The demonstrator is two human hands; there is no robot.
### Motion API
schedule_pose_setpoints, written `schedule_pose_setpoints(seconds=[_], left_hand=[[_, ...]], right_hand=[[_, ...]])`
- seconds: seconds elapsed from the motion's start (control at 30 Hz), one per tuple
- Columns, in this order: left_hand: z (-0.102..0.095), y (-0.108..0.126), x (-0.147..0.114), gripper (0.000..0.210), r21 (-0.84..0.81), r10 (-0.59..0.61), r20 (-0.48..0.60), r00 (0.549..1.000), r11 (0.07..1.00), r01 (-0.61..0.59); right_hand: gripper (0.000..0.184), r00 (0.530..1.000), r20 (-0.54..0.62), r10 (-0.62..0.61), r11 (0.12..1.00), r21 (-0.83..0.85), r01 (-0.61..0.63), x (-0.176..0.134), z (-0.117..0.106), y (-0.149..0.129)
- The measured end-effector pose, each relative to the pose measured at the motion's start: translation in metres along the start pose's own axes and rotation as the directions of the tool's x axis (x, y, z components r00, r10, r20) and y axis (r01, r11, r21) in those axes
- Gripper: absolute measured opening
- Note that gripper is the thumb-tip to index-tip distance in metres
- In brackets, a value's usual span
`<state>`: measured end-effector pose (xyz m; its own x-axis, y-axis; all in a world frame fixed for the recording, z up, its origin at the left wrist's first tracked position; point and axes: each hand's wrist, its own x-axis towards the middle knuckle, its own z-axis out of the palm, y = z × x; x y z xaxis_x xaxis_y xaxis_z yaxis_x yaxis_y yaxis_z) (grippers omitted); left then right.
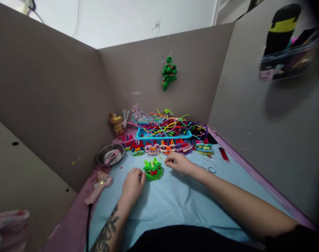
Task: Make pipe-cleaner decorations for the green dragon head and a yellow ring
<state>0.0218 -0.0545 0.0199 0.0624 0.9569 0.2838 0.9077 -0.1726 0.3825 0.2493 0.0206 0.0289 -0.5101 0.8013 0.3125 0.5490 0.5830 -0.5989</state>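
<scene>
A bright green fuzzy pipe-cleaner animal head [153, 169], with dark eyes, a red nose and small horns, faces me on the blue cloth. Close against its left side is my left hand [133, 183], fingers curled and thumb by the head's edge; what they hold, if anything, is hidden. My right hand [179, 163] is up to the right of the head, thumb and fingers pinched together. From its fingertips a short yellow pipe cleaner [161, 158] seems to stick out.
Behind stand several finished colourful heads [168, 147] and a blue tray [164, 138] heaped with pipe cleaners. Scissors [211, 169] lie right, partly behind my forearm. On the left are a metal bowl [100, 159] and a corded pink glue gun [97, 190]. Grey panels surround the table.
</scene>
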Motion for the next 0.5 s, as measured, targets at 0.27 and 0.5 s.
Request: schedule_pose_setpoints(seconds=[0.27, 0.5], left_hand=[[-0.027, -0.067, 0.001, 0.018, -0.175, -0.096, -0.248, 0.964, 0.983, 0.053], [-0.061, -0.086, 0.077, 0.031, -0.098, -0.203, -0.355, 0.913, 0.979, 0.18]], right_hand=[[0.023, 0.871, -0.434, 0.229, 0.952, -0.087, -0.294, 0.005, -0.075, 0.053], [0.024, 0.899, -0.366, 0.239, 0.918, -0.217, -0.333, 0.023, -0.104, 0.084]])
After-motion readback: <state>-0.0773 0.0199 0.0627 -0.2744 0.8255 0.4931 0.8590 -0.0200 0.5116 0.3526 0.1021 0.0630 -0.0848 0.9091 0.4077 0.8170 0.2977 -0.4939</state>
